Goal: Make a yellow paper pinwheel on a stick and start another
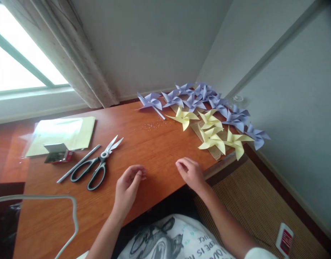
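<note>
Both hands point(160, 178) curled, empty, nr scissors point(96, 163).

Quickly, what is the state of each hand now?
Left hand: fingers curled loosely above the wooden table; whether it holds something tiny cannot be told.
Right hand: fingers curled, resting at the table edge, nothing visible in it.

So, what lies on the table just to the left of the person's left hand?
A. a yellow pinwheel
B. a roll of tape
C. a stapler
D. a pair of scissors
D: the scissors, with black handles and blades slightly open, lie on the wooden table left of the left hand; the yellow pinwheels are far off, beyond the right hand.
</note>
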{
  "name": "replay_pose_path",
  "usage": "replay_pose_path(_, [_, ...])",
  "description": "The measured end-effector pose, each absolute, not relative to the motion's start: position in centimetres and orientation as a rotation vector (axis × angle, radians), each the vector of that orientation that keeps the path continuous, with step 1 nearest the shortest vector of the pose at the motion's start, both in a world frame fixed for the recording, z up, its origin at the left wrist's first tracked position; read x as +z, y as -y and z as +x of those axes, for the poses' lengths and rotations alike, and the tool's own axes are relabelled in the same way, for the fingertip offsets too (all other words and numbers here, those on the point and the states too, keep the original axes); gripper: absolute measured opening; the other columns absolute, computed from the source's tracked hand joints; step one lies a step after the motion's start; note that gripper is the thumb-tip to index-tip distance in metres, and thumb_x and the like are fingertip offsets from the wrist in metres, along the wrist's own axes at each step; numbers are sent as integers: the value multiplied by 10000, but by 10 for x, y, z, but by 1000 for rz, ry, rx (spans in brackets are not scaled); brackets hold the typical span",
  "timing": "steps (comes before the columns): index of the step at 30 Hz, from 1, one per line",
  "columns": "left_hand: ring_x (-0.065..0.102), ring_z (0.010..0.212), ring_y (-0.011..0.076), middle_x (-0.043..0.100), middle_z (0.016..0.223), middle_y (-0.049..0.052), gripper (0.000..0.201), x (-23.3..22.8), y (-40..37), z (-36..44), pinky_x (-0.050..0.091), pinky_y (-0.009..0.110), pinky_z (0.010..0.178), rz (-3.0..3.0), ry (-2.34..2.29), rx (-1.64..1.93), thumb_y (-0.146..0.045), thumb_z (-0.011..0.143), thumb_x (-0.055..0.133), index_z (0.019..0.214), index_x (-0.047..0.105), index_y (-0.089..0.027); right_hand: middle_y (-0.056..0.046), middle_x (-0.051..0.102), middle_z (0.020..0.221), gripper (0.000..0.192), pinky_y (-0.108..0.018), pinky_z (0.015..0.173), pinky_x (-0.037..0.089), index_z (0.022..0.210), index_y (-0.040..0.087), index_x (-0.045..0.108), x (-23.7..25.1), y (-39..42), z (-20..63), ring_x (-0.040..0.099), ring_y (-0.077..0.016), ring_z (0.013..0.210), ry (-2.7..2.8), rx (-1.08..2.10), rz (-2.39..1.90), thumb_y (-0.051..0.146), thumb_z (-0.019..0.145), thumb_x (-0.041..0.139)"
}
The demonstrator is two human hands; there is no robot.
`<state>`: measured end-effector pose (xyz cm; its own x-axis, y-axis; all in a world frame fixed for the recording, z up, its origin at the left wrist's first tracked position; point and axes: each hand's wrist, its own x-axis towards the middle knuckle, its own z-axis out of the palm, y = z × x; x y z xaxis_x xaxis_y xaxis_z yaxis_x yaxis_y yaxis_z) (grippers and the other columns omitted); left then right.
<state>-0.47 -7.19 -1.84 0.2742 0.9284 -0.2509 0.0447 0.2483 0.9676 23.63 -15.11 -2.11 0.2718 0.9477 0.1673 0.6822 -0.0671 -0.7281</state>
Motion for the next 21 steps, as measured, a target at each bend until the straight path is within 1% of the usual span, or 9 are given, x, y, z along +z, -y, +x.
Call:
replay_pose_path(3, [695,833,209,715,883,54,219,-21,70,-19,614,320,727,1233,-1099,805,-375,876,653,962,676,-175,-41,708,771,210,-290,705,456,805,257,728,-25,115,202,634,-194,736,1741,517,-1725,317,955,593])
replay_pose_path(9, [703,838,207,719,920,61,140,-29,72,-27,585,310,751,1532,-1108,774,-281,929,556,992,652,-199,-38,733,835,174,-271,724,451,846,242,709,-37,67,168,659,-187,787,1920,500,-1658,230,952,571])
replay_pose_path(14, [657,836,193,705,945,58,146,-33,77,-24,515,292,745,1866,-1160,720,-192,936,509,1004,636,-216,-55,732,843,215,-283,708,450,865,233,693,-46,59,165,658,-200,777,1884,433,-1669,243,979,512])
replay_pose_path(21, [634,810,185,698,931,52,179,-31,78,-25,494,295,772,1882,-1135,748,-146,925,487,1004,632,-217,-54,722,827,219,-294,703,446,860,229,682,-48,63,164,648,-205,756,1880,408,-1634,243,980,500])
